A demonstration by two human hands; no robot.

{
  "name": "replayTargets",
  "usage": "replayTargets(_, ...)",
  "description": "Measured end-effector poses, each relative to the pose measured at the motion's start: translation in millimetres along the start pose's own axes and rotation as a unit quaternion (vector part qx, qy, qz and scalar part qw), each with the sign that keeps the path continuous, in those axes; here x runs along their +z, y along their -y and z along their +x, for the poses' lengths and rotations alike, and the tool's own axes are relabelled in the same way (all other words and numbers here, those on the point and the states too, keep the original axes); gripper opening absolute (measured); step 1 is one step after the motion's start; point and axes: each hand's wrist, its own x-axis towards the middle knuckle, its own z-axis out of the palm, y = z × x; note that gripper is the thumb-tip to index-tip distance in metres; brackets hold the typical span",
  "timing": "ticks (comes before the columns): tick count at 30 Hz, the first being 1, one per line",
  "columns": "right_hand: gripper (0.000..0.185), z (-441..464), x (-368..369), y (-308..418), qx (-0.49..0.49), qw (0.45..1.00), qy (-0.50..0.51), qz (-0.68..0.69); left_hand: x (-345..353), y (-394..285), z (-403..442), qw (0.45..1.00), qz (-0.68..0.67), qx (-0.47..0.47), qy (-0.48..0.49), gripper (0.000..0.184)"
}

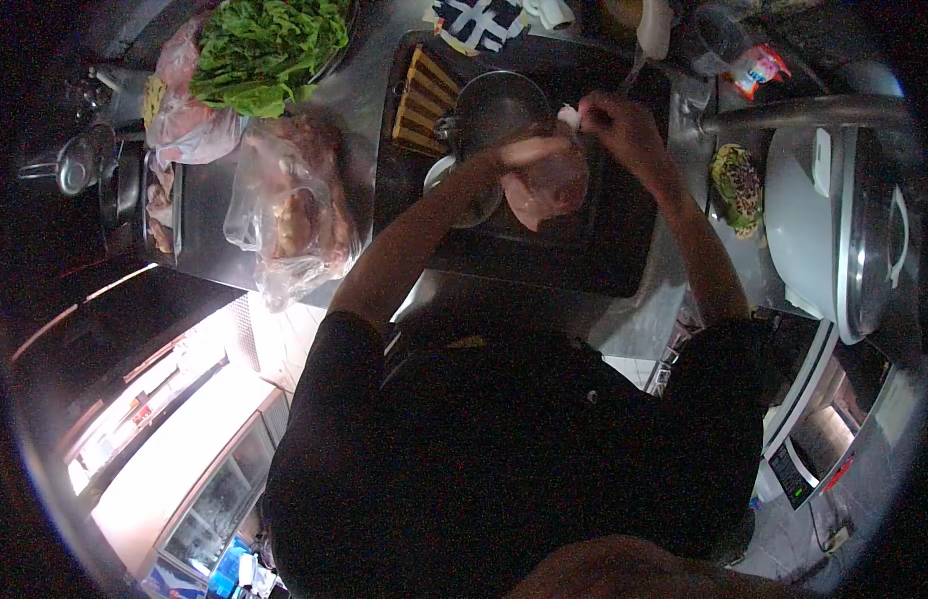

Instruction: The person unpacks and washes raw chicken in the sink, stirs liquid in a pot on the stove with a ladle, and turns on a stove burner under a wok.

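Note:
A large pale pink piece of raw meat (550, 190) is held over a dark rectangular basin or tray (614, 260); I cannot tell which. My left hand (532, 155) lies across its upper left part and grips it, with the fingertips partly lost in shadow. Just beyond the upper right edge of the meat is my right hand (616, 122), its fingers pressed together close to a small whitish bit (569, 116). What the right fingers hold, if anything, is too dark to make out. A round dark pan or bowl (501, 105) and a pale bowl (439, 175) sit left of the meat.
A slatted wooden piece (425, 100) stands at the basin's left. Further left are bagged raw meat (294, 205) and leafy greens (269, 50). At the right are a white lidded appliance (803, 220), a metal bar (803, 114) and a small packet (758, 70).

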Motion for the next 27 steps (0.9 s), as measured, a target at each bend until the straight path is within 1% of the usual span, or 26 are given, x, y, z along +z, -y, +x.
replayTargets(1,0.015,-1,3,-7,0.011,1.000,-0.016,0.025,1,-5,-4,1.000,-0.007,-0.002,-0.002,0.024)
replayTargets(3,0.016,-1,15,-56,0.092,0.994,-0.040,0.052,3,-15,-16,1.000,-0.023,-0.001,-0.009,0.024)
replayTargets(4,0.016,3,15,-65,0.130,0.988,-0.053,0.066,3,-22,-23,0.999,-0.033,0.003,-0.012,0.023)
replayTargets(7,0.017,-3,11,-68,0.087,0.995,-0.047,-0.013,7,-41,-38,0.998,-0.056,0.016,-0.026,0.023)
replayTargets(10,0.023,-2,2,-49,0.177,0.982,0.041,-0.052,10,-59,-38,0.997,-0.075,0.009,-0.033,0.024)
replayTargets(13,0.026,-2,-11,-3,0.108,0.990,-0.002,0.085,14,-70,-39,0.994,-0.099,-0.034,-0.042,0.022)
replayTargets(14,0.026,-2,-12,3,0.085,0.993,-0.005,0.083,14,-69,-38,0.992,-0.118,-0.015,-0.036,0.021)
replayTargets(17,0.025,-3,-16,16,0.020,0.997,-0.011,0.077,15,-69,-36,0.992,-0.118,0.017,-0.037,0.023)
replayTargets(19,0.023,-4,-19,22,-0.019,0.997,-0.008,0.075,16,-71,-35,0.996,-0.082,-0.004,-0.042,0.021)
replayTargets(20,0.023,-4,-18,18,-0.026,0.999,0.002,0.036,15,-72,-33,0.997,-0.055,-0.030,-0.045,0.020)
replayTargets(21,0.022,-2,-16,14,-0.033,0.999,0.013,-0.003,16,-74,-33,0.996,-0.057,-0.051,-0.048,0.021)
replayTargets(22,0.022,-2,-15,11,-0.040,0.998,0.024,-0.042,16,-76,-33,0.994,-0.060,-0.071,-0.051,0.021)
replayTargets(25,0.021,-1,-14,12,-0.054,0.998,0.001,-0.022,20,-80,-37,0.986,-0.128,-0.099,-0.048,0.021)
replayTargets(27,0.021,-1,-16,17,-0.054,0.998,0.002,-0.026,20,-83,-39,0.985,-0.139,-0.098,-0.037,0.020)
